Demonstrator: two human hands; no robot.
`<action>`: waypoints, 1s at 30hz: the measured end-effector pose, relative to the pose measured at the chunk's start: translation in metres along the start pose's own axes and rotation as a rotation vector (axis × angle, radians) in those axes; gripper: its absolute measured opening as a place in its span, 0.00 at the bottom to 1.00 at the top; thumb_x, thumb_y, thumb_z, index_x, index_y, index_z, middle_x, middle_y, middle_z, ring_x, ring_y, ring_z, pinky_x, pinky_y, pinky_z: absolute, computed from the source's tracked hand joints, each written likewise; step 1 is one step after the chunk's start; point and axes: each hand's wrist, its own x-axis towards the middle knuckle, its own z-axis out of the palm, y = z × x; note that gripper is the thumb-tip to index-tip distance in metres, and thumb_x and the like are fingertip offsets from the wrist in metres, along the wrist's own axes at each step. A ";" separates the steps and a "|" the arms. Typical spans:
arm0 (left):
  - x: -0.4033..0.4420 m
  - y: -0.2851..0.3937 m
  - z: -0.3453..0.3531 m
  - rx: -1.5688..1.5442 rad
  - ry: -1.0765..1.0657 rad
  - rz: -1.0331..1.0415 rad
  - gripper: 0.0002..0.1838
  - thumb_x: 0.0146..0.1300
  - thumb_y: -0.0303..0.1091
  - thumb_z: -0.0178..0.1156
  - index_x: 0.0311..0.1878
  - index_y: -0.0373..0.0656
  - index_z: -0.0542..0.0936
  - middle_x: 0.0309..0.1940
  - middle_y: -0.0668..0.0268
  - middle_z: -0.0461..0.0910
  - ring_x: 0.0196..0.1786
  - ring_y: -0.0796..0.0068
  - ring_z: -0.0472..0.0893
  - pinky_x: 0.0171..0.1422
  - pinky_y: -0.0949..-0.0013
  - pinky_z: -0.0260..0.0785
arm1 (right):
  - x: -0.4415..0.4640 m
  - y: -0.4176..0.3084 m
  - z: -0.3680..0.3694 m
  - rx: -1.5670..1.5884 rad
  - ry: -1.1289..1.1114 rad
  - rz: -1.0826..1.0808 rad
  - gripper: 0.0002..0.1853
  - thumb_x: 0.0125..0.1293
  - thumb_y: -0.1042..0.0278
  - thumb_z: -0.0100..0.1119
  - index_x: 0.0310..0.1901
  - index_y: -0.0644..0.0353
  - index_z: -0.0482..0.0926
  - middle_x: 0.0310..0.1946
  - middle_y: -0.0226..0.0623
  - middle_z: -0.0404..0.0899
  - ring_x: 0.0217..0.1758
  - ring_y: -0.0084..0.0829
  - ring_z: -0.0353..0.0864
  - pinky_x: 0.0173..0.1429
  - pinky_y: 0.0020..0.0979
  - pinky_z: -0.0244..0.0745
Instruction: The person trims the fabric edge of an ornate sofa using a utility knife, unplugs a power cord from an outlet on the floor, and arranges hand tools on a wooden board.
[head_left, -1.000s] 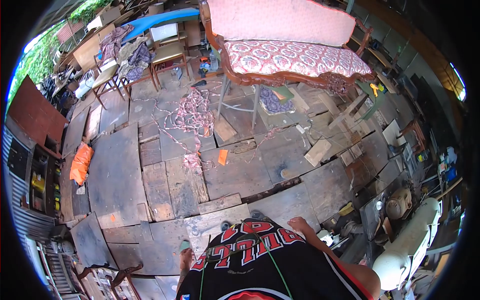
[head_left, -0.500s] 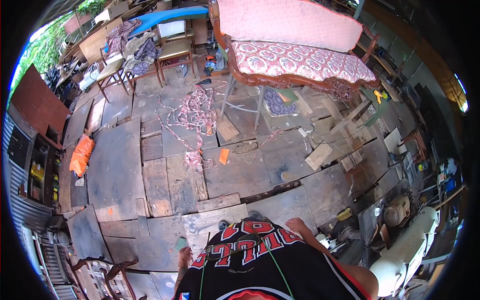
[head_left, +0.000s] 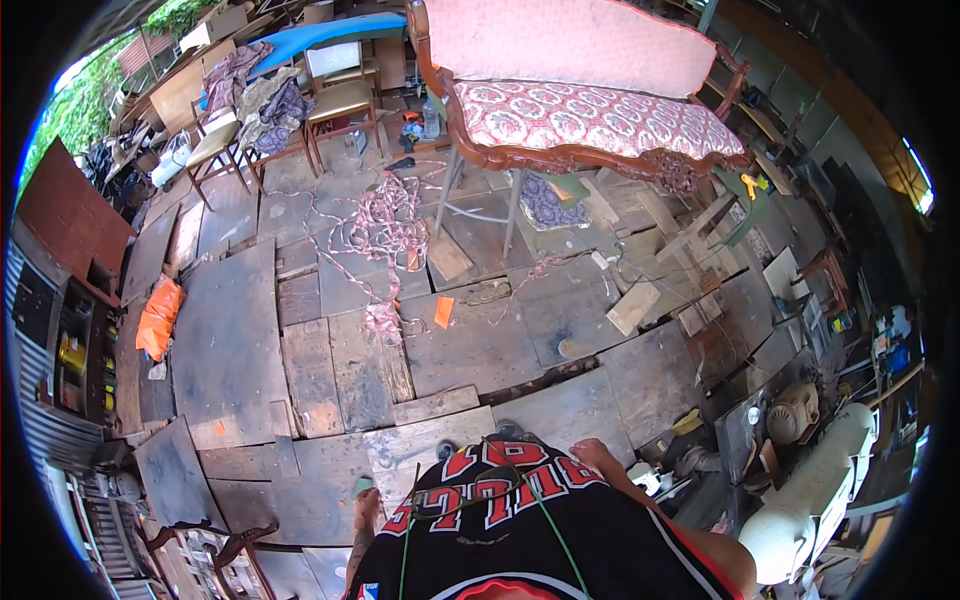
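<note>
My left hand [head_left: 368, 502] hangs at my left side, closed on a small green piece [head_left: 362, 486] whose kind I cannot make out. My right hand [head_left: 592, 455] is at my right side by the hem of my black jersey, its fingers partly in view and loosely apart, with nothing visible in them. Ahead stands a carved wooden sofa [head_left: 600, 120] with a pink patterned seat and a pink back, raised on metal-legged supports. On the floor in front of it lies a tangled heap of pink patterned strips [head_left: 385, 220].
Uneven wooden boards [head_left: 460, 350] form the floor, with gaps between them. An orange bag [head_left: 160, 318] lies at left. Chairs [head_left: 340, 110] piled with cloth stand at back left. A white tank [head_left: 790, 530] and machine parts crowd the right. A wooden frame [head_left: 205, 555] is at lower left.
The view has shifted slightly, so the sofa and floor items appear a little further left. Less of the green piece shows beside my left hand. My right hand has barely moved.
</note>
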 end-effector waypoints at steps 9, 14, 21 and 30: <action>-0.007 -0.006 -0.003 -0.020 0.023 -0.040 0.19 0.62 0.44 0.65 0.46 0.36 0.86 0.33 0.67 0.85 0.37 0.76 0.80 0.43 0.68 0.73 | -0.003 -0.021 -0.014 0.057 -0.020 0.013 0.24 0.67 0.47 0.48 0.41 0.60 0.84 0.48 0.48 0.83 0.55 0.49 0.80 0.61 0.45 0.73; -0.013 -0.006 -0.003 -0.005 0.042 -0.030 0.20 0.63 0.45 0.67 0.48 0.38 0.87 0.34 0.68 0.85 0.36 0.79 0.80 0.42 0.69 0.73 | 0.000 -0.024 -0.020 0.070 -0.020 0.019 0.24 0.66 0.46 0.50 0.42 0.60 0.84 0.49 0.49 0.83 0.55 0.50 0.80 0.63 0.44 0.73; -0.008 -0.022 -0.003 -0.041 -0.030 0.001 0.16 0.66 0.40 0.56 0.50 0.40 0.81 0.29 0.67 0.79 0.27 0.75 0.78 0.25 0.70 0.69 | 0.003 -0.031 -0.034 0.124 -0.063 0.114 0.25 0.66 0.45 0.50 0.47 0.59 0.85 0.52 0.47 0.82 0.59 0.48 0.78 0.65 0.42 0.72; -0.003 -0.026 -0.002 -0.011 -0.012 -0.020 0.15 0.67 0.40 0.57 0.50 0.40 0.80 0.29 0.68 0.78 0.25 0.75 0.77 0.23 0.70 0.68 | 0.000 -0.029 -0.033 0.148 -0.035 0.147 0.26 0.66 0.44 0.52 0.49 0.59 0.85 0.53 0.47 0.82 0.61 0.46 0.78 0.67 0.41 0.71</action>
